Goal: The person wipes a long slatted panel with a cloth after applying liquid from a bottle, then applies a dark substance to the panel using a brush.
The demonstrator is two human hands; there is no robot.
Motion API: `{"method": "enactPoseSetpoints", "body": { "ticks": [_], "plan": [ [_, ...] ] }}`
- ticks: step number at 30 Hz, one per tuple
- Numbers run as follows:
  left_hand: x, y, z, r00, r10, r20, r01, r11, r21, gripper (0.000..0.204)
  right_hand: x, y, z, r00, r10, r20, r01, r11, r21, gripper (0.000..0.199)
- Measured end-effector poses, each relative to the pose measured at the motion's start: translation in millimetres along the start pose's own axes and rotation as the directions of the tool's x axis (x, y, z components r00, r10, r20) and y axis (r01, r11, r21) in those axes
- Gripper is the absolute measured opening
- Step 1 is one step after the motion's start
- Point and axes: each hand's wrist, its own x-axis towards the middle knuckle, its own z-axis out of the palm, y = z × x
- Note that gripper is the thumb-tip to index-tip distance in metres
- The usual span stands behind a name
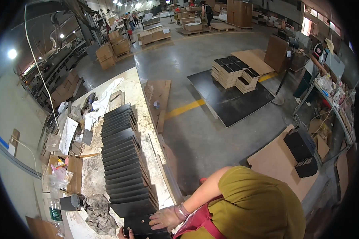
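Note:
A black rectangular panel (pixel 137 225) with small holes lies at the near end of the worktable. My right hand (pixel 165 218) rests on its top, fingers stretched out and open. At the bottom edge of the picture, my left hand (pixel 126 234) shows only a few fingertips. They grip the panel's left edge, and the rest of that hand is cut off. Just beyond the panel, a long row of overlapping black boards (pixel 125 163) with pale sides leans along the table. Left of my hands lies a crumpled grey cloth (pixel 97 215).
The worktable (pixel 151 159) carries a wooden box of small items (pixel 73 175) and a white cloth (pixel 103 103). On the floor, stacked black-topped boards (pixel 231 69) stand on a black sheet (pixel 235 107). Another dark stack (pixel 301 149) is at right. A person (pixel 315 67) stands at a cluttered rack.

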Motion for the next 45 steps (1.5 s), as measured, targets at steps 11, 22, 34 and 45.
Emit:
{"method": "enactPoseSetpoints", "body": {
  "ticks": [11,22,34,45],
  "plan": [
    [-25,-1,-27,0.986,0.148,-0.076,-0.117,0.941,0.316,0.038,10,-33,-41,0.975,0.08,0.207,-0.166,0.883,0.44,0.076],
    [-146,-44,-27,0.978,-0.083,-0.191,0.176,0.819,0.547,0.072,40,-39,-48,0.953,-0.068,0.296,-0.029,0.949,0.313,0.089],
    [-83,11,5,0.914,0.032,-0.405,0.224,0.794,0.566,0.062,43,-57,-77,0.922,0.179,0.342,-0.283,0.917,0.282,0.071],
    [-25,48,20,0.967,0.112,-0.227,0.053,0.788,0.614,0.061,26,-36,-86,0.833,0.466,0.297,-0.551,0.661,0.509,0.079]
  ]
}}
